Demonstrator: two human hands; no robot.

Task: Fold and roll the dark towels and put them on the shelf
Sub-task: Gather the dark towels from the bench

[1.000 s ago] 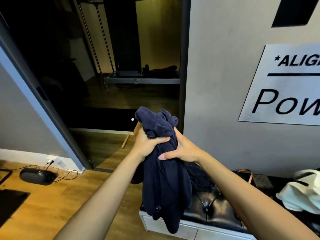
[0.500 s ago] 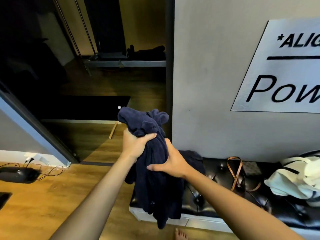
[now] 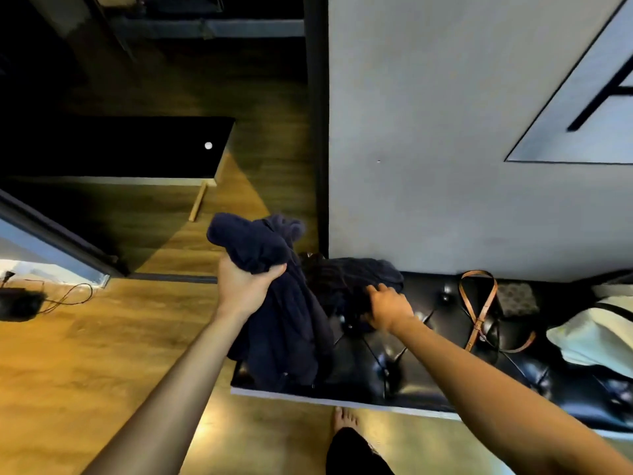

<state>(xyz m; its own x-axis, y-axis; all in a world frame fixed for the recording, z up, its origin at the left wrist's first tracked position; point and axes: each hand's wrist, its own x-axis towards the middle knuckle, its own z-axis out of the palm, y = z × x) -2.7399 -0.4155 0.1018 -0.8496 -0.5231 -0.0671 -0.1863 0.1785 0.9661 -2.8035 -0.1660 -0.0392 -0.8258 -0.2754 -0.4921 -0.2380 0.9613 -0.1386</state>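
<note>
While the left hand (image 3: 246, 286) grips a bunched navy terry towel (image 3: 274, 303), the right hand (image 3: 388, 308), fingers loosely spread, touches another dark towel (image 3: 352, 279) on the black tufted leather tabletop (image 3: 428, 378); the wall sign's lettering is cropped, unreadable.

Dark navy towel (image 3: 274, 303), terry-textured, bunched and unfolded; its upper end is crumpled into a rounded wad above the left hand (image 3: 245, 289), which grips it in a fist; the remainder hangs down in loose vertical folds, its lower edge reaching the front left corner of the black tufted bench (image 3: 428, 378). Second dark towel (image 3: 352, 282), likewise crumpled, lying in a low heap on the bench seat against the wall, just right of the hanging towel; the right hand (image 3: 390, 308) rests on its near edge, fingers reaching into the cloth; whether they pinch it cannot be told.
</note>
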